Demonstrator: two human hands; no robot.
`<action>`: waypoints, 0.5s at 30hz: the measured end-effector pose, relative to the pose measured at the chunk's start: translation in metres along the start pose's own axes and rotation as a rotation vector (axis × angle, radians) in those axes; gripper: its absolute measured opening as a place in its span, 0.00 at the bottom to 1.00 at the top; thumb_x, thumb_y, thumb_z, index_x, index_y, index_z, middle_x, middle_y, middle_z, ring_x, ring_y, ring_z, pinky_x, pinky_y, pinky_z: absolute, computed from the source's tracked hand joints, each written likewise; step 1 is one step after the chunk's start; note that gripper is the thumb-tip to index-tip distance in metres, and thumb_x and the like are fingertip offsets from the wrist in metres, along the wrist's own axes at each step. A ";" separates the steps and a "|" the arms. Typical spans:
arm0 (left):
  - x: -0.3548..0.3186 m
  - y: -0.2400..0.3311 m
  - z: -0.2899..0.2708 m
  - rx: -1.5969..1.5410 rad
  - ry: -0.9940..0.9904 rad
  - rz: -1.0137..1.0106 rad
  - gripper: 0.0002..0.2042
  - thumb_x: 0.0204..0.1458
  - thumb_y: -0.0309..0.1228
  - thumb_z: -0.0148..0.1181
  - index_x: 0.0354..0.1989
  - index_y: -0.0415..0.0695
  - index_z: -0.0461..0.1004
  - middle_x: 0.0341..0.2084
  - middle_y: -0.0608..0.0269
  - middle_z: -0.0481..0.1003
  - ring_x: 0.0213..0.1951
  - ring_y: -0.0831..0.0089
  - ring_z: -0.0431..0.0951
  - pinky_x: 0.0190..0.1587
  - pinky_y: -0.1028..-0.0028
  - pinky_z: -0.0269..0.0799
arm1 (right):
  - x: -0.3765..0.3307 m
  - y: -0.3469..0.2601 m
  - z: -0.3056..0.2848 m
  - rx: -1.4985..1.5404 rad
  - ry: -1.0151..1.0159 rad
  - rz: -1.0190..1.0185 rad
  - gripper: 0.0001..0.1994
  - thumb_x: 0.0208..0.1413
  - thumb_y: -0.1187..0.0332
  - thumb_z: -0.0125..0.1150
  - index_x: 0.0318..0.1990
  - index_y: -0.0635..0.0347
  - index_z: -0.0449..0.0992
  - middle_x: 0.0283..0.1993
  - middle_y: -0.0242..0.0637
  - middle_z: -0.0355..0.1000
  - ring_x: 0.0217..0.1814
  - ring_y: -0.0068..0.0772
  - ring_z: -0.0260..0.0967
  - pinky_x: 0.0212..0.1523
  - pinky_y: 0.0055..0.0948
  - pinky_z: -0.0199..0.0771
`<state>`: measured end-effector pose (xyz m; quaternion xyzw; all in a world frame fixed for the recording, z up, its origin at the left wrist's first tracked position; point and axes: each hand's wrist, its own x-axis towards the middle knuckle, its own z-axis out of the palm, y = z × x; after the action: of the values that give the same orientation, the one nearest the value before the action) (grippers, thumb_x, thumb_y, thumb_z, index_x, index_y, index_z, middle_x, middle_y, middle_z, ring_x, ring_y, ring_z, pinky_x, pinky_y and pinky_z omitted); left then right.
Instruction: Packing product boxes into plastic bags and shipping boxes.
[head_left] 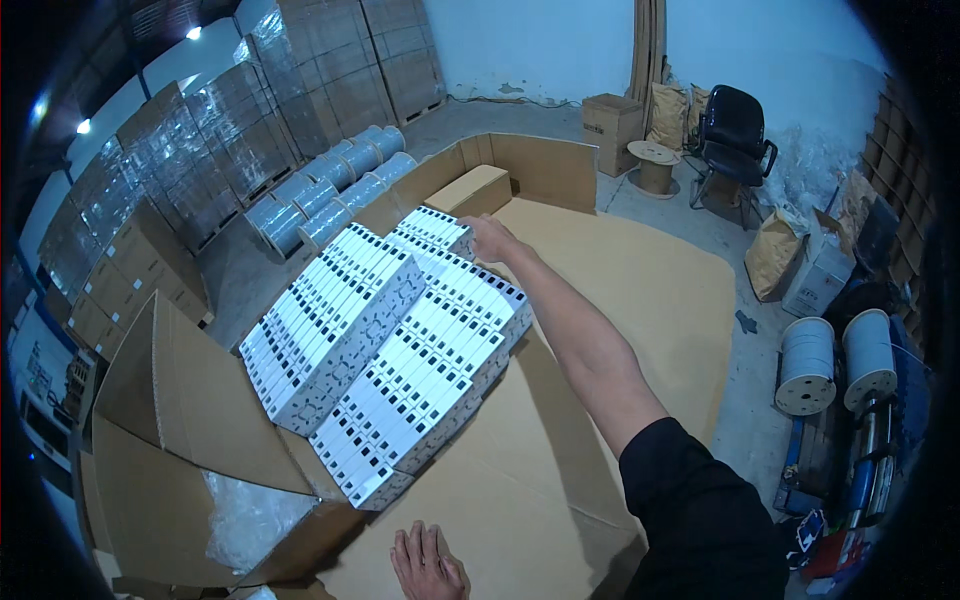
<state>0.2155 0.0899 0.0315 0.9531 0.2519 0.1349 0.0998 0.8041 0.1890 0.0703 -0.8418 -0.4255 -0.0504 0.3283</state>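
Observation:
Rows of narrow white boxes (415,365) with dark square openings and grey patterned sides lie packed together on a large cardboard sheet (630,260). A second layer of the same white boxes (325,315) rests on top along the left. My right hand (490,240) reaches to the far end of the rows, its fingers closed at the end of a white box (435,230); the fingertips are partly hidden. Near the lower edge, my left hand (428,562) lies on the cardboard with its fingers stretched out, touching none of the boxes.
An open carton (215,400) with clear plastic film stands at left, and a long carton (468,190) beyond the rows. Wrapped rolls (350,165) and stacked pallets (240,110) are behind. At right are a black chair (735,135), paper sacks and cable reels (806,365).

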 end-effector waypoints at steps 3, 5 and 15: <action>0.004 0.000 0.003 -0.005 0.016 -0.007 0.23 0.58 0.28 0.53 0.64 0.42 0.68 0.65 0.47 0.65 0.66 0.41 0.60 0.68 0.47 0.55 | 0.013 0.002 0.006 0.005 -0.103 0.100 0.28 0.53 0.77 0.62 0.63 0.49 0.70 0.63 0.52 0.65 0.67 0.53 0.63 0.67 0.42 0.65; 0.007 0.001 0.002 -0.003 0.015 0.002 0.22 0.59 0.28 0.52 0.63 0.42 0.68 0.65 0.47 0.65 0.66 0.41 0.60 0.68 0.47 0.55 | 0.019 0.009 0.006 -0.014 -0.197 0.162 0.30 0.51 0.74 0.69 0.64 0.47 0.69 0.69 0.53 0.60 0.71 0.55 0.60 0.68 0.42 0.65; 0.014 0.003 0.005 -0.016 -0.012 -0.023 0.22 0.60 0.27 0.50 0.64 0.42 0.68 0.65 0.48 0.65 0.67 0.42 0.59 0.68 0.48 0.55 | 0.012 0.025 0.010 0.054 -0.078 -0.046 0.23 0.46 0.82 0.66 0.51 0.51 0.75 0.52 0.49 0.71 0.60 0.55 0.66 0.60 0.43 0.68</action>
<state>0.2303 0.0936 0.0306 0.9500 0.2614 0.1300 0.1105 0.8284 0.1932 0.0543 -0.8241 -0.4582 -0.0138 0.3328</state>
